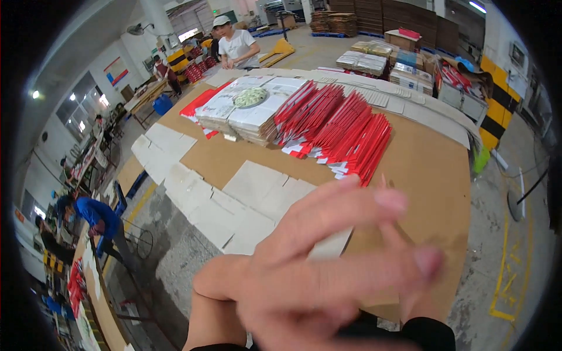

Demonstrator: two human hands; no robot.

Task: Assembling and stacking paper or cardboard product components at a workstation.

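My left hand (pixel 310 275) is large and blurred close in front of me, reaching across to the right. Its fingers are spread apart, and I see nothing held in them. Behind it, my right hand (pixel 395 237) is mostly covered; a blurred finger and the wrist above a black sleeve show. Both hands appear raised above a table covered with brown cardboard (pixel 430 193). Beyond them lie leaning rows of flat red packages (pixel 342 126) with white ends. Left of these are stacks of white printed flat cartons (pixel 257 117), with a round dish (pixel 250 97) of pale pieces on top.
Pale cardboard sheets (pixel 196 199) cover the table's left side, and grey-white strips (pixel 398 93) line its far edge. A co-worker in a white shirt (pixel 239 50) stands beyond the table; another in blue (pixel 96 216) bends at the left. A yellow-black pillar (pixel 500 105) stands right.
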